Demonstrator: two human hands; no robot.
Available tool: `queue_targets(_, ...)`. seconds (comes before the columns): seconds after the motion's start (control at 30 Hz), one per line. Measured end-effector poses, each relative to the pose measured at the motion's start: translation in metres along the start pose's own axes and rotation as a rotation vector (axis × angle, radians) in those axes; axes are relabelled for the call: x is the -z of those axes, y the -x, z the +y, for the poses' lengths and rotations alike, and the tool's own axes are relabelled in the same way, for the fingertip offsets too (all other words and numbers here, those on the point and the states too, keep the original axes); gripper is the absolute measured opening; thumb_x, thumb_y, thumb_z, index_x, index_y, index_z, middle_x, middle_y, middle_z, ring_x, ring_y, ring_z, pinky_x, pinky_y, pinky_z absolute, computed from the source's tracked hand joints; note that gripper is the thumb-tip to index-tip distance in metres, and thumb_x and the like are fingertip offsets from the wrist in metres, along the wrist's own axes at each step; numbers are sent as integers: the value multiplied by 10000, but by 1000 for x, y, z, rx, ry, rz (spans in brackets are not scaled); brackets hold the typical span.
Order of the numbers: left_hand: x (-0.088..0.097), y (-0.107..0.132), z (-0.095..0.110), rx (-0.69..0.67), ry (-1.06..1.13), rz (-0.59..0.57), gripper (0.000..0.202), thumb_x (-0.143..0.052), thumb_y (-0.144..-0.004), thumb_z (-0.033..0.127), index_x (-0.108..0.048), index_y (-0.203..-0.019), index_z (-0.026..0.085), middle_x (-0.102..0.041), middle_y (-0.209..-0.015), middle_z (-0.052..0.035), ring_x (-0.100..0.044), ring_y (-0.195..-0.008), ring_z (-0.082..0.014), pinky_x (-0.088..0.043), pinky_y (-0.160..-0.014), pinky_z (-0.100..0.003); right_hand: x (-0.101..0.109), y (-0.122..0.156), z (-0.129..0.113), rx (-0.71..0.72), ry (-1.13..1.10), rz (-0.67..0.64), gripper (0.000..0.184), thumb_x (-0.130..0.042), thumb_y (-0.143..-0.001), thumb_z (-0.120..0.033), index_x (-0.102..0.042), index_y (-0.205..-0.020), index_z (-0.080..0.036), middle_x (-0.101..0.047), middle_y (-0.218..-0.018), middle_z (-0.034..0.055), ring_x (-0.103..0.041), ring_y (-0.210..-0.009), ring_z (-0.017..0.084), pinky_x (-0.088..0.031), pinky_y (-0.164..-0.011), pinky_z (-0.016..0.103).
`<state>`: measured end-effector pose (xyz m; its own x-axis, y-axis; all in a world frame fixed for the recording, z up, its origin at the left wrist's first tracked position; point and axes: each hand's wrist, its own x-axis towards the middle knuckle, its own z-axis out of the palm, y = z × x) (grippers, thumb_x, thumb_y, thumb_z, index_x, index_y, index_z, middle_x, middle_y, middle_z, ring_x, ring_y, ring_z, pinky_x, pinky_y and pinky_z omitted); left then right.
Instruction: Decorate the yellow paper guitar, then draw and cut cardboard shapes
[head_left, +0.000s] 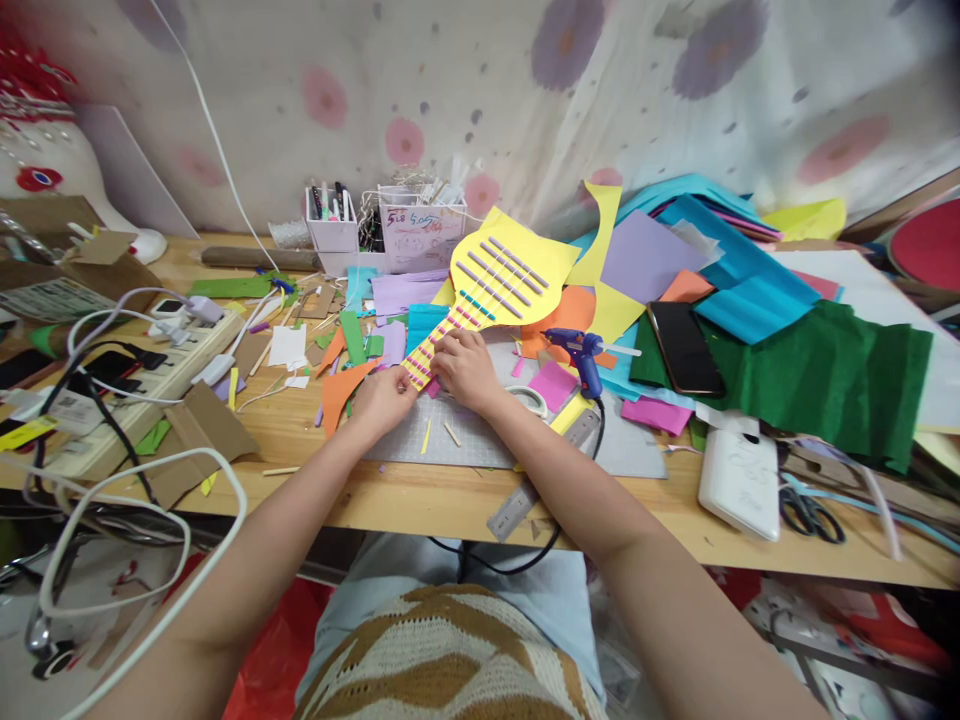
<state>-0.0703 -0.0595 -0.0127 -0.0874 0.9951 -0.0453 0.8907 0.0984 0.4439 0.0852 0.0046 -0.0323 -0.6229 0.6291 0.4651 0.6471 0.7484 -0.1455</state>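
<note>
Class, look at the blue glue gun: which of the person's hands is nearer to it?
The right. The right hand is left of the blue glue gun, not touching it; the left hand is farther left, at the yellow cutout's narrow end.

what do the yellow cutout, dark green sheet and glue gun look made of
Yellow cutout: probably card or foam, matte, flat and crisp-edged. Dark green sheet: likely crepe paper, matte and creased. Glue gun: apparently plastic, slightly glossy, with a moulded blue body.
</note>
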Motion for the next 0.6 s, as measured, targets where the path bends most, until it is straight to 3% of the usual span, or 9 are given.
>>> queue_targets(0.17, 1, 0, -5, 2, 63, -17, 169, -476, -736, 339, -534, -685, 188, -559, -605, 3, -480, -547, -131, -266, -519, -242, 3, 7, -2, 16, -61, 60, 186, -518, -820, -164, -663, -936, -173, -608, -1069, 88, -431, -1049, 225, -307, -909, 365)
queue_targets(0.33, 3, 0, -7, -4, 100, -38, 180, -485, -733, 342, -562, -680, 188, -581, -595, -2, -519, -573, -144, -308, -541, -244, 4, 12, -10, 24, -120, 24, 113, -577, -780, -221, -670, -830, -181, -594, -1051, 94, -429, -1059, 240, -314, -928, 392)
queue_targets(0.6, 8, 0, -7, -70, 34, -94, 186, -481, -741, 297, -609, -677, 178, -598, -588, -22, -532, -588, -159, -323, -551, -260, -4, 10, -10, 95, -135, -1, 155, -551, -828, -250, -694, -826, -191, -604, -1026, 89, -435, -1045, 230, -324, -912, 390)
